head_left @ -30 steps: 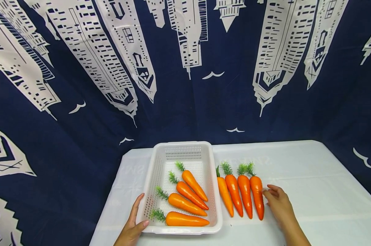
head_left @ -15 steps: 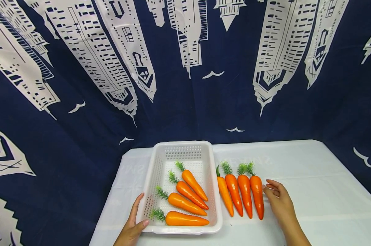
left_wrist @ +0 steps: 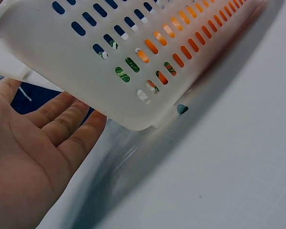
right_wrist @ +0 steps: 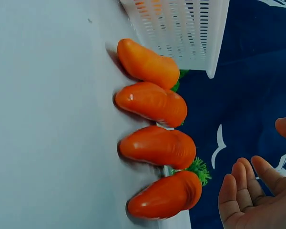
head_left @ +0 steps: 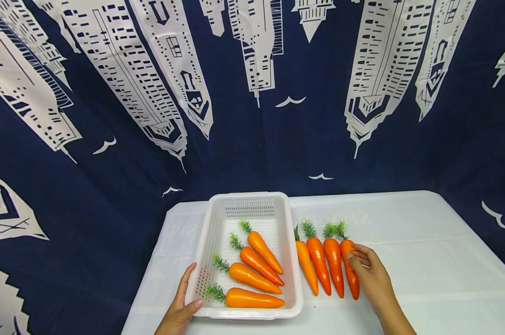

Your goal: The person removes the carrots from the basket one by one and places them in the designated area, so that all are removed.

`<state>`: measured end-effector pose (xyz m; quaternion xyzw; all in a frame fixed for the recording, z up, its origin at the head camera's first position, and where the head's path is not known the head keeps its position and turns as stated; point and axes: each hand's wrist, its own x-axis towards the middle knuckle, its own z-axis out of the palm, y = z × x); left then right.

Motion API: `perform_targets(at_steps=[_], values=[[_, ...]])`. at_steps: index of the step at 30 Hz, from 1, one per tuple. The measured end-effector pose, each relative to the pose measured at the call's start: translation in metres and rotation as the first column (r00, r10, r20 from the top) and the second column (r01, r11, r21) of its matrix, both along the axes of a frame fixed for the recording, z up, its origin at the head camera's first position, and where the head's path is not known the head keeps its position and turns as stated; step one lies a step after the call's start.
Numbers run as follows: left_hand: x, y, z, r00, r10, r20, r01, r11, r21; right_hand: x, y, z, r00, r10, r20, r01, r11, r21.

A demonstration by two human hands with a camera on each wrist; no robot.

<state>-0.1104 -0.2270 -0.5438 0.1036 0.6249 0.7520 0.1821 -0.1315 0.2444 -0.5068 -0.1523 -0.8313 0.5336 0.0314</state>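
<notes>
A white perforated plastic basket (head_left: 241,318) holds several orange toy carrots with green tops, including a bottom carrot (head_left: 254,298). My left hand (head_left: 180,304) rests against its near left corner, thumb at the rim and fingers straight along the side. In the left wrist view, the fingers of my left hand (left_wrist: 62,129) are extended beside the basket wall (left_wrist: 86,71). Right of the basket, several carrots lie in a row. My right hand (head_left: 374,277) reaches over the rightmost carrot (head_left: 351,279). The right wrist view shows my right hand (right_wrist: 257,195) with fingers apart, nothing between them.
A white-covered table (head_left: 428,260) bears everything. Behind it hangs a dark blue cloth (head_left: 269,149) printed with white buildings and birds. The row's leftmost carrot (head_left: 306,267) lies close along the basket's right wall.
My right hand first drew slightly away from the rightmost carrot, then moved left over its upper part. My left hand, the basket and the carrots have stayed in place.
</notes>
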Motion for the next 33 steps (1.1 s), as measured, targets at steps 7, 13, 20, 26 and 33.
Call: perform_targets(at_steps=[7,13,20,26,33], values=[[0.001,0.000,0.000,1.000,-0.004,0.004,0.004,1.000,-0.001,0.003,-0.010,0.004,0.998,0.053,-0.023,-0.054,0.998,-0.016],[0.001,0.001,0.001,1.000,0.013,0.005,-0.013,1.000,-0.008,0.005,-0.019,0.005,0.995,0.090,-0.045,-0.091,0.996,-0.019],[0.002,0.003,0.002,1.000,0.027,0.009,-0.027,1.000,-0.015,0.008,-0.031,0.007,0.987,0.143,-0.073,-0.145,0.989,-0.033],[0.002,0.003,0.002,1.000,0.023,0.004,-0.023,1.000,-0.009,0.012,-0.040,0.009,0.981,0.181,-0.073,-0.186,0.981,-0.060],[0.000,0.001,0.001,1.000,-0.001,-0.009,0.001,1.000,-0.007,0.015,-0.050,0.010,0.972,0.209,-0.108,-0.219,0.972,-0.087]])
